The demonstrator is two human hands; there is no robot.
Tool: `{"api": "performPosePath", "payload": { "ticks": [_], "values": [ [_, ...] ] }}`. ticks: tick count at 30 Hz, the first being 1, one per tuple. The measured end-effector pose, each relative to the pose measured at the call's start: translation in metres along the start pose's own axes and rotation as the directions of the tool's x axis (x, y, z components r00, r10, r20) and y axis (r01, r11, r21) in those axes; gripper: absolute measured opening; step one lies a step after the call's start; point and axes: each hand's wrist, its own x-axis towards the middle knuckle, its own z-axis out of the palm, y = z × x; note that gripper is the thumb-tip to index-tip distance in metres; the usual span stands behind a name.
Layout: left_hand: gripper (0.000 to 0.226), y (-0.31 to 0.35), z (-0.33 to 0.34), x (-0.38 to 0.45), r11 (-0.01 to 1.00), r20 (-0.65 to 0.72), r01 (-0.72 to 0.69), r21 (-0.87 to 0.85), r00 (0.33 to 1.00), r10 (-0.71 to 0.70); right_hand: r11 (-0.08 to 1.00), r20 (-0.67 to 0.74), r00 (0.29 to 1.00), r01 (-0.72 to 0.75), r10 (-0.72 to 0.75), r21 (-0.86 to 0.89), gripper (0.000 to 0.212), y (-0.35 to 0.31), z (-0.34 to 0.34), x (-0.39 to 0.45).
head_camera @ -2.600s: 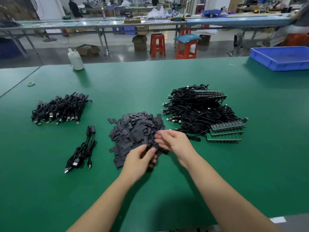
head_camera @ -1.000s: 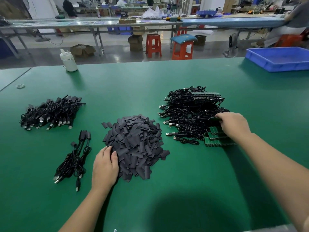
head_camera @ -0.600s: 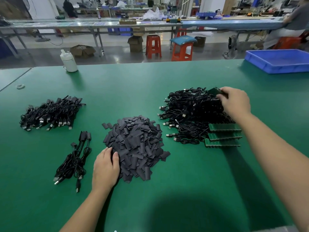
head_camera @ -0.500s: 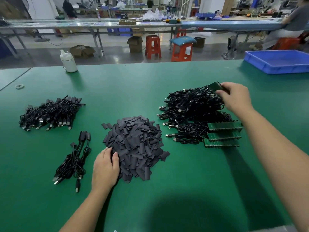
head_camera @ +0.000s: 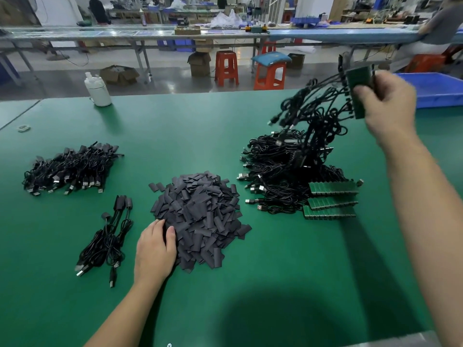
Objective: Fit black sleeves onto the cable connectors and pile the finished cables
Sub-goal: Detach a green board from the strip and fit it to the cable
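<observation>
A heap of flat black sleeves (head_camera: 200, 216) lies in the middle of the green table. My left hand (head_camera: 154, 249) rests on its left edge, fingers loosely curved against the sleeves. My right hand (head_camera: 385, 108) grips a green board strip (head_camera: 358, 92) raised high at the right, with a bunch of black cables (head_camera: 315, 113) dangling from it. Below lies the tangled pile of unsleeved cables (head_camera: 283, 179) with three more green strips (head_camera: 332, 200). A small bundle of cables (head_camera: 107, 236) lies left of the sleeves, and a larger cable pile (head_camera: 70, 169) sits farther left.
A blue plastic bin (head_camera: 438, 88) stands at the table's far right, close behind my raised hand. A white bottle (head_camera: 97, 90) stands at the far edge. A small ring (head_camera: 23, 128) lies far left. Benches, stools and boxes are beyond the table.
My right hand has lifted a green strip with its cables up and right off the pile. My left hand has stayed on the edge of the sleeve heap.
</observation>
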Motion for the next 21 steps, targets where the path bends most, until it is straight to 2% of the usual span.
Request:
{"api": "performPosePath", "payload": {
  "ticks": [3,7,11,17,21],
  "values": [
    [0.051,0.001,-0.001,0.0,1.0,-0.001,0.006,-0.01,1.0,-0.006,0.992,0.031,0.992,0.126,-0.125,-0.027,0.024,-0.025,-0.009,0.004],
    [0.05,0.0,-0.002,-0.001,1.0,0.0,0.007,-0.012,1.0,-0.007,0.966,-0.091,0.973,0.223,-0.212,0.133,0.022,-0.048,-0.016,0.004],
    [0.051,0.0,-0.001,0.0,1.0,-0.005,0.007,-0.016,1.0,-0.007,0.951,-0.158,0.96,0.258,-0.233,0.168,0.023,-0.059,-0.025,0.005],
    [0.048,-0.001,-0.001,0.001,0.998,-0.041,0.009,-0.067,0.999,-0.012,0.979,-0.073,0.976,0.202,-0.204,-0.037,0.027,-0.055,-0.028,0.004],
    [0.041,0.003,-0.009,-0.003,0.997,-0.156,-0.023,-0.076,0.988,0.011,0.97,0.005,0.976,0.215,-0.216,-0.116,0.028,-0.061,-0.033,0.003]
  ]
}}
